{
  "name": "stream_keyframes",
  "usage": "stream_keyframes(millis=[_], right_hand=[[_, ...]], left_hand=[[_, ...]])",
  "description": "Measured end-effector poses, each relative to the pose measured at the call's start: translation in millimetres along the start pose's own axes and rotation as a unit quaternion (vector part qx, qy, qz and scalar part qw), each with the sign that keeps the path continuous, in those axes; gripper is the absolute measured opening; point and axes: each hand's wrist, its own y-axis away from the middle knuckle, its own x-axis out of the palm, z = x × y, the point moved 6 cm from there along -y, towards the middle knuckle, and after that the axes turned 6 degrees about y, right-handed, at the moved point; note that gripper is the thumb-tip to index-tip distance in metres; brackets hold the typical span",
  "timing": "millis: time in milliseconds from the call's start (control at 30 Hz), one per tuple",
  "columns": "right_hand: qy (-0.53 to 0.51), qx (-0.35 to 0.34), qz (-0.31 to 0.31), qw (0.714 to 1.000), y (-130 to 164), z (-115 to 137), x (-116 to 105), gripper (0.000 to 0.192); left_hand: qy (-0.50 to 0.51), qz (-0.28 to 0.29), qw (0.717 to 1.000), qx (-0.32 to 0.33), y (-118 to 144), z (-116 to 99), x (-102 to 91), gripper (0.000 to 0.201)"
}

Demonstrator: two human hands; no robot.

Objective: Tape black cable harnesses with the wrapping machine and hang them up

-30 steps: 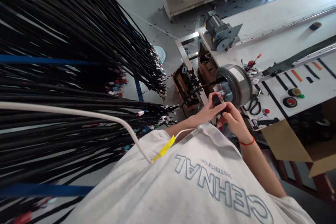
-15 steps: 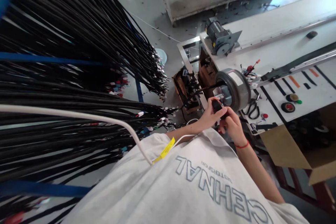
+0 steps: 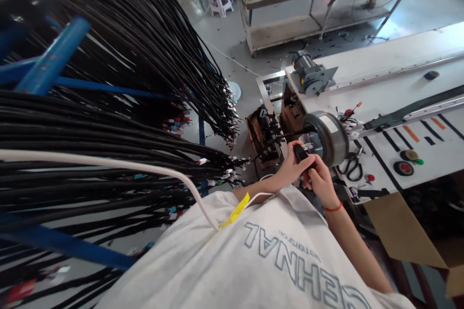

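My view has tilted up and the bench sits lower in frame; my left hand (image 3: 294,168) and right hand (image 3: 319,179) stay clenched together on the small black part (image 3: 300,153) — just beside the grey motor (image 3: 328,136); the work looks unchanged, mid-fitting.

The person wears a loose, pale grey-white T-shirt (image 3: 261,256) with short sleeves, the arms bare below them. Across the chest runs large blue-grey outlined lettering (image 3: 300,263), seen upside down from above, with a line of smaller print beside it. A thin red string bracelet (image 3: 332,209) circles the right wrist. A white cable (image 3: 159,172) with a yellow tag (image 3: 236,211) lies across the shirt's left shoulder
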Motion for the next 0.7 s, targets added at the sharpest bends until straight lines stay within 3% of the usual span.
stream_keyframes(millis=[133,300,500,567,700], right_hand=[[-0.042,0.007,0.027,0.999,-2,2,2,0.028],[-0.015,-0.003,-0.019,1.0,-3,8,4,0.024],[0.098,-0.034,-0.161,0.982,1,-4,-14,0.041],[0.105,-0.014,-0.135,0.985,-1,-16,-16,0.04],[0.115,-0.021,-0.088,0.989,-2,-32,-21,0.043]], left_hand=[[0.032,0.024,0.999,0.036,-2,-7,5.0,0.044],[0.031,0.018,0.997,0.061,-6,-9,4.5,0.043],[0.014,-0.001,0.993,0.114,-20,-3,-5.8,0.047],[0.028,-0.004,0.992,0.124,-24,5,-10.2,0.05],[0.104,-0.007,0.993,0.053,-33,31,-19.9,0.065]])
